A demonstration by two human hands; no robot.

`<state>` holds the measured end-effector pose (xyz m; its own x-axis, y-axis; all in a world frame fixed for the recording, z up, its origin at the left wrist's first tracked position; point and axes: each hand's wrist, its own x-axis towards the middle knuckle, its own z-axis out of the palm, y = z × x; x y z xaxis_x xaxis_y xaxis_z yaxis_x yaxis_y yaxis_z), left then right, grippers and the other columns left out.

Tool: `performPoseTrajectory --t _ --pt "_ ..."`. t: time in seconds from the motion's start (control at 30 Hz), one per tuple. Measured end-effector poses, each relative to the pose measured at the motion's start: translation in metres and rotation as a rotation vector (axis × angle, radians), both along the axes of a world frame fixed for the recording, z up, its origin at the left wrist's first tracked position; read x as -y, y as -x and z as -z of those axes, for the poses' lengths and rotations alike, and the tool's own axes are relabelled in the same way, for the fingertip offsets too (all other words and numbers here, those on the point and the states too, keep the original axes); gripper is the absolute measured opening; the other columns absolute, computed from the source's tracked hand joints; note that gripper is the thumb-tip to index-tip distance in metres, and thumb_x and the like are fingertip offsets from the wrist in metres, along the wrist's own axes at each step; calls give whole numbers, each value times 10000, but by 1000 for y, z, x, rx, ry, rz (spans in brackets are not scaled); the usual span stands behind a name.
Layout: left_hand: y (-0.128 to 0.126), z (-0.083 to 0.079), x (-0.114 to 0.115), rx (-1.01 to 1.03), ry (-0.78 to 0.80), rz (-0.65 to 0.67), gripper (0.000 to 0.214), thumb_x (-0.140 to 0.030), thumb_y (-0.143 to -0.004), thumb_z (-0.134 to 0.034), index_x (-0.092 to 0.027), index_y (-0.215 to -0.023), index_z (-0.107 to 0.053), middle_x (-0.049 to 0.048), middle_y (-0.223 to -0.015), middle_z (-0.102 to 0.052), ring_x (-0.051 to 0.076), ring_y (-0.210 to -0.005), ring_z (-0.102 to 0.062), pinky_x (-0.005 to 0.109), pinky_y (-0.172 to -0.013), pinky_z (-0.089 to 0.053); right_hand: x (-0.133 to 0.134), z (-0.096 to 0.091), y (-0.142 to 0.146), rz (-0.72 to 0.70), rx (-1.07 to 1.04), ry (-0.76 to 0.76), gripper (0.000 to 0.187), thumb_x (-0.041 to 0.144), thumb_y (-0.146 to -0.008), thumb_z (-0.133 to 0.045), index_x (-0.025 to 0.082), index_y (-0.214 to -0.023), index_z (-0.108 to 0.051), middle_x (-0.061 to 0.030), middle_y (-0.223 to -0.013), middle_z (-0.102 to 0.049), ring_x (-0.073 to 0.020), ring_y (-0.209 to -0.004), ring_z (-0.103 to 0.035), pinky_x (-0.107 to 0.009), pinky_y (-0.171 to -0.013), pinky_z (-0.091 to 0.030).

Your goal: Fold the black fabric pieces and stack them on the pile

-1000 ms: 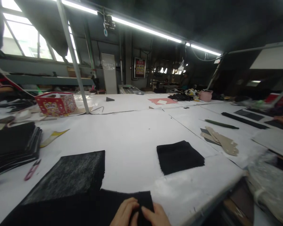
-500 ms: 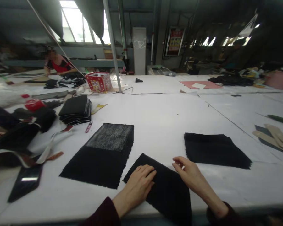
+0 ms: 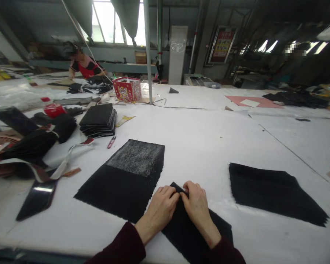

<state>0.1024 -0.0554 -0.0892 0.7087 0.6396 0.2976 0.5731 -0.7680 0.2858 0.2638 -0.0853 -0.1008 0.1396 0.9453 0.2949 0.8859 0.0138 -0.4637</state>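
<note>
A black fabric piece (image 3: 178, 231) lies at the table's front, its far corner poking out beyond my fingers. My left hand (image 3: 160, 207) pinches its far edge, thumb and fingers pressed together. Right beside it, my right hand (image 3: 196, 205) grips the same edge, the two thumbs almost touching. What lies under the fingertips is hidden. To the left is a layered black fabric stack (image 3: 110, 192) with a grey speckled area (image 3: 139, 157) at its far end. Another black fabric pile (image 3: 272, 192) rests to the right, apart from both hands.
On the left of the white table (image 3: 198, 135) are a pile of folded black pieces (image 3: 97, 117), small pink thread snips (image 3: 111, 142), a dark phone-like slab (image 3: 38, 198) and loose strips. A red box (image 3: 126, 90) stands by a pole (image 3: 148, 55). A co-worker (image 3: 85, 66) sits behind.
My right hand has come left from beside the fabric to its far edge, and its fingers have closed there. My left hand has shifted towards that edge. The view has turned slightly.
</note>
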Motion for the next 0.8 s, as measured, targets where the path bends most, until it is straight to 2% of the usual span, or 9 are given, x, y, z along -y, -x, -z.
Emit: performPoseTrajectory --t 0.1,0.2,0.33,0.4,0.47,0.53,0.8 --pt "1 2 -1 19 -5 -28 150 -137 -933 -479 -185 -1017 -593 58 -984 -600 216 -922 -546 382 -818 -466 2 8 -2 -43 -56 -85 240 101 -861 -518 201 -1071 -578 -31 -850 -594 -219 -833 -537 -353 -743 -377" --pt "2 3 -3 40 -4 -54 233 -161 -939 -488 -185 -1159 -562 69 -1009 -604 227 -946 -554 395 -842 -471 5 15 -2 -112 -31 -161 205 138 -940 -466 206 -1053 -622 -44 -877 -597 -211 -843 -537 -354 -746 -381" --pt "4 6 -2 50 -16 -64 341 -160 -944 -471 -175 -1284 -487 77 -1031 -603 234 -940 -552 402 -840 -477 9 19 -1 -172 54 -245 272 121 -981 -405 172 -1134 -623 -65 -894 -578 -207 -842 -528 -355 -737 -383" --pt "3 9 -2 60 -29 -72 256 -151 -947 -446 -161 -1190 -527 75 -986 -601 231 -910 -549 401 -814 -481 11 19 0 -199 104 -264 285 108 -980 -398 153 -1158 -617 -76 -902 -572 -215 -848 -522 -362 -735 -386" --pt "3 11 -2 72 -28 -93 148 -144 -945 -425 -159 -1009 -557 68 -905 -587 223 -858 -542 389 -771 -484 12 18 1 -220 147 -271 296 93 -976 -393 142 -1171 -610 -84 -905 -571 -222 -852 -517 -370 -735 -390" --pt "3 12 -2 78 -23 -109 141 -140 -942 -411 -167 -913 -546 64 -867 -576 216 -825 -539 379 -746 -485 13 16 3 -234 184 -275 308 78 -972 -387 137 -1186 -600 -87 -907 -573 -228 -856 -516 -376 -736 -391" --pt "4 6 -4 50 -77 -102 353 -158 -961 -426 -169 -1306 -502 95 -1027 -615 229 -929 -569 400 -824 -480 13 10 5 -252 250 -254 334 66 -981 -331 111 -1221 -560 -106 -928 -574 -233 -830 -486 -398 -735 -393"
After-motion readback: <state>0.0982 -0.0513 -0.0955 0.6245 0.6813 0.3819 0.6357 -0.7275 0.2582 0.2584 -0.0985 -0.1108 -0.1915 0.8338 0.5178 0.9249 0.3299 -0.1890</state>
